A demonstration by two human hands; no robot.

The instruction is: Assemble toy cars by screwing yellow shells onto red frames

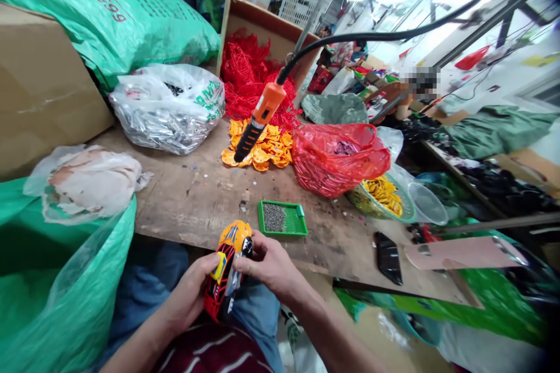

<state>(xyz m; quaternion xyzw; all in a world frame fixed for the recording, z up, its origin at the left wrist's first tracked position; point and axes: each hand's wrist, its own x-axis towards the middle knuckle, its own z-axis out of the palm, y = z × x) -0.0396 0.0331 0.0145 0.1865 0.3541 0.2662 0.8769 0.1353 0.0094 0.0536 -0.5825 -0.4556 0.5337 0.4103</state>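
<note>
Between my two hands, just past the table's front edge and over my lap, is a toy car [236,235] with an orange front, red frame parts, a yellow piece and black wheels. My left hand [198,280] grips its left side, thumb by the yellow piece. On the opposite side my right hand [271,262] pinches the car near a wheel and a clear-looking part. Beyond the hands hangs an orange-and-black electric screwdriver [261,119] on a black cord. A green tray [294,232] of small screws lies on the table near my right hand.
Orange car shells [266,154] and red plastic frames [254,70] pile at the back. A bag of silvery parts [170,122] stands left, a red bag [336,166] right. A phone [387,257] lies near the right edge. A green sack [26,280] hangs left.
</note>
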